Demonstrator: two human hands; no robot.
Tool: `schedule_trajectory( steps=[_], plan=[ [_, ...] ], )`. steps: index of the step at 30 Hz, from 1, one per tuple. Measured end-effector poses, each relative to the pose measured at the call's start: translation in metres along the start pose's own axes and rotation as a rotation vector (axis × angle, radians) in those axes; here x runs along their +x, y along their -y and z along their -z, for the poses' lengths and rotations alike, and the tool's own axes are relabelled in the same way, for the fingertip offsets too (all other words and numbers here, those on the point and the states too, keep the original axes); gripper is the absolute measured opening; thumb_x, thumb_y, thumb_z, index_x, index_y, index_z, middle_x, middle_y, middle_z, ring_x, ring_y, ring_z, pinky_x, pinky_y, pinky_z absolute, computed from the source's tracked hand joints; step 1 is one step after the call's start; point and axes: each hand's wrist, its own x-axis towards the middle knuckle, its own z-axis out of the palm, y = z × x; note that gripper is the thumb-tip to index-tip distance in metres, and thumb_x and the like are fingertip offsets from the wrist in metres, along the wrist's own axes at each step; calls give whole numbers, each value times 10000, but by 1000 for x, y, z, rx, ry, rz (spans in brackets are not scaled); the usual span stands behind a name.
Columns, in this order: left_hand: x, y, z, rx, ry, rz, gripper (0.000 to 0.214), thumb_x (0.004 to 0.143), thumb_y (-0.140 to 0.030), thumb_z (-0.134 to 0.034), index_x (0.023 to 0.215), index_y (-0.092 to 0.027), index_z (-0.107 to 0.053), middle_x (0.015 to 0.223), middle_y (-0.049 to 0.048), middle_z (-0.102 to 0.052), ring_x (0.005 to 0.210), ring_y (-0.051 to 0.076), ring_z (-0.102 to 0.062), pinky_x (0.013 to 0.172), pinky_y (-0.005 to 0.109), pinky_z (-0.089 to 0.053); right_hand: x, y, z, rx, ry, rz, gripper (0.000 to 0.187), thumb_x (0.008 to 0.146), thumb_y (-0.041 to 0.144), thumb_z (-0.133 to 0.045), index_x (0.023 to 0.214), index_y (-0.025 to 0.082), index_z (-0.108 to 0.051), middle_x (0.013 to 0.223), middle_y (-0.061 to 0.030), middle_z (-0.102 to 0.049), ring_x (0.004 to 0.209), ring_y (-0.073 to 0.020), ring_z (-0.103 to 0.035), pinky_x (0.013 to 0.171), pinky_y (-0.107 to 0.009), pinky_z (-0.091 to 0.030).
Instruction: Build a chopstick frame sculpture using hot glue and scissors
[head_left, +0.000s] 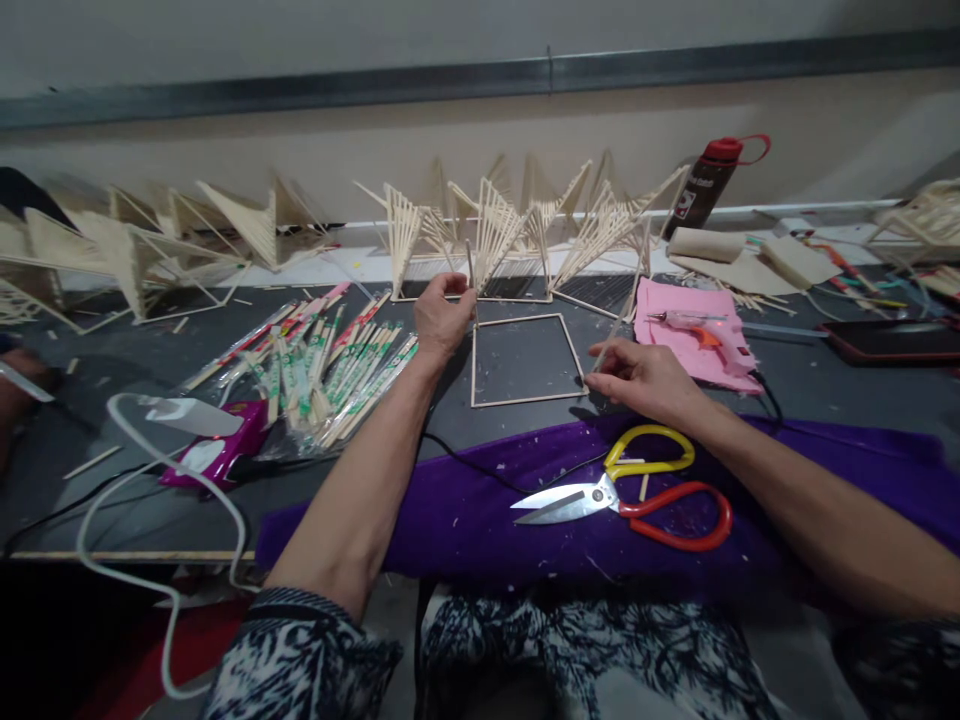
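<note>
A square frame of thin wooden sticks (525, 400) lies flat on the dark table (135, 490). My left hand (442, 318) pinches an upright stick (471, 270) at the frame's far left corner. My right hand (641, 378) holds a slanted stick (619, 325) whose lower end meets the frame's near right corner. Scissors (622, 500) with one yellow and one red handle rest on a purple cloth (480, 520) just below my right wrist.
Wrapped chopsticks (330, 365) are piled to the left, next to a magenta packet (217, 450). Finished stick sculptures (510, 235) line the back. A glue gun (694, 328) lies on pink cloth (675, 352); a dark bottle (709, 180) and a phone (900, 342) sit at right.
</note>
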Motion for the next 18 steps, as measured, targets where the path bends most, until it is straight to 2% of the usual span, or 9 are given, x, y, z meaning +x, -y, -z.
schedule_trajectory(
  steps=[5, 10, 14, 18],
  plan=[
    [1, 1, 7, -51, -74, -33, 337, 730, -345, -580, 1025, -184, -560, 927, 19, -640, 608, 103, -592, 586, 250, -507, -3, 2, 10, -22, 23, -45, 490, 731, 422, -641, 1136, 153, -591, 714, -25, -641, 580, -142, -577, 535, -256, -447],
    [7, 0, 17, -124, -174, -65, 365, 761, -378, -577, 1074, -200, -513, 972, 25, -606, 689, 110, -609, 570, 236, -525, -4, 12, 31, -9, -18, -71, 353, 735, 401, -626, 980, 148, -650, 667, -18, -631, 528, -121, -552, 487, -236, -414],
    [7, -13, 28, -145, -224, -101, 323, 807, -374, -542, 1089, -229, -485, 1017, 26, -596, 735, 109, -609, 597, 237, -544, -5, 21, 47, 3, -139, -25, 223, 760, 374, -601, 815, 168, -667, 568, 9, -575, 470, -96, -491, 441, -219, -358],
    [0, -26, 36, -71, -205, -126, 300, 822, -341, -510, 1094, -217, -491, 1023, 23, -606, 726, 99, -601, 630, 233, -539, -9, 29, 56, 21, -401, 59, 185, 789, 347, -585, 732, 184, -654, 562, 4, -556, 463, -93, -456, 437, -230, -338]
  ],
)
